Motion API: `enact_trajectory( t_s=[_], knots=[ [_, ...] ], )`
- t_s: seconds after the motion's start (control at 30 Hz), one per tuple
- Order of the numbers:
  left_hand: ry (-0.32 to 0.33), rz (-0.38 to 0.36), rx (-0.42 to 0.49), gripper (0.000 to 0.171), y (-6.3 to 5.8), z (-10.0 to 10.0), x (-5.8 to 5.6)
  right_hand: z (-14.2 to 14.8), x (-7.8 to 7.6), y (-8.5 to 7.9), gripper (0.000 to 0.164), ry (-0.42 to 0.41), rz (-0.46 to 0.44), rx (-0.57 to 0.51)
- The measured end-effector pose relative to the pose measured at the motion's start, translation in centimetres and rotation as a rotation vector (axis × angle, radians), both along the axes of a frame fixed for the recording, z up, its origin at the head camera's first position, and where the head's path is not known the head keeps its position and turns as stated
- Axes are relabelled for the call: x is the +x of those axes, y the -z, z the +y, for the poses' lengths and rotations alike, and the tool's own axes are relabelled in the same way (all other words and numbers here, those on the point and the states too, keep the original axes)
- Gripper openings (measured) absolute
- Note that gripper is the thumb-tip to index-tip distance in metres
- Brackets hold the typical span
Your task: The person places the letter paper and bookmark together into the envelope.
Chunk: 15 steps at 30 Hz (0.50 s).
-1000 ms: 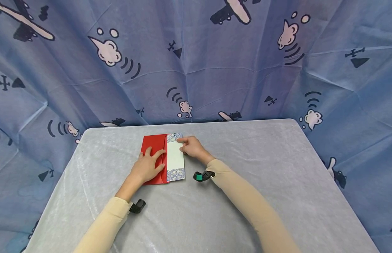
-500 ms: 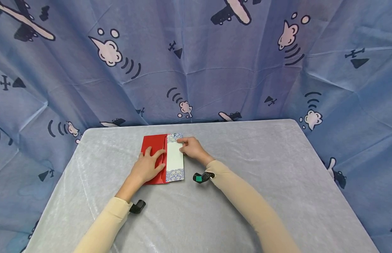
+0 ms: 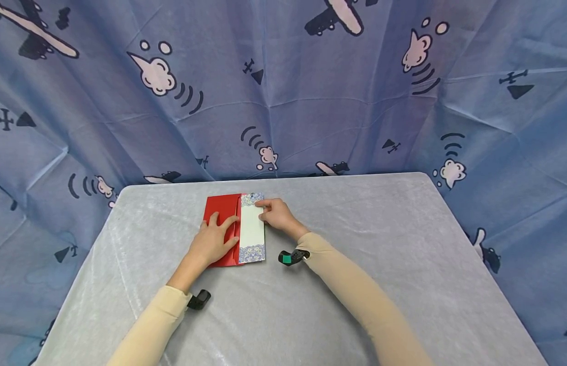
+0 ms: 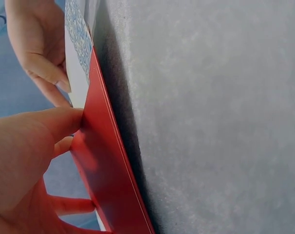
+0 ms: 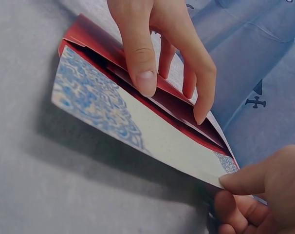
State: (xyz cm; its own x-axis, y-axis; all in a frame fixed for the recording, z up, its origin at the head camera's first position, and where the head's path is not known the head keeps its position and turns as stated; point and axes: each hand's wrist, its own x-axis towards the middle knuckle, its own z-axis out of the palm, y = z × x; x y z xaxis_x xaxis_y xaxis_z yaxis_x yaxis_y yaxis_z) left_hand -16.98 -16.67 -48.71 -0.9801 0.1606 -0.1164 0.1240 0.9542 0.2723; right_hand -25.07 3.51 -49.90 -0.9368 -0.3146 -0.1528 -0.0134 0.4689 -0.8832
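Note:
A red paper envelope (image 3: 220, 204) lies near the back of the table, its open side facing right. My left hand (image 3: 210, 244) rests on it with fingers spread, the thumb and index fingertips close to the opening. A long white card (image 3: 252, 229) with blue floral bands at both ends lies along that opening. My right hand (image 3: 277, 212) pinches the card's right edge near the top between thumb and fingers. In the right wrist view the card (image 5: 169, 146) is tilted, its near edge above the table, and the envelope's mouth (image 5: 186, 112) gapes beside it.
A pale grey cloth covers the table (image 3: 379, 244), and its far edge runs close behind the envelope. Behind hangs a blue curtain (image 3: 310, 127) printed with planes and clouds. Both wrists wear small black cameras (image 3: 200, 299).
My right hand and the card have shifted slightly left, so the card's left edge sits a little farther over the envelope's opening. The left hand and the envelope stay in place.

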Motion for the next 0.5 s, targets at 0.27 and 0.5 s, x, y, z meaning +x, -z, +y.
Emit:
enact_trajectory(
  t_s=[0.27,0.5],
  knots=[
    [0.004,0.004,-0.007,0.061,0.06,0.03,0.07,-0.27,0.0,0.19,0.042,-0.007,0.019,0.007],
    [0.0,0.005,-0.009,0.061,0.0,0.08,0.07,-0.41,-0.03,0.3,0.042,-0.01,0.036,0.016]
  ],
)
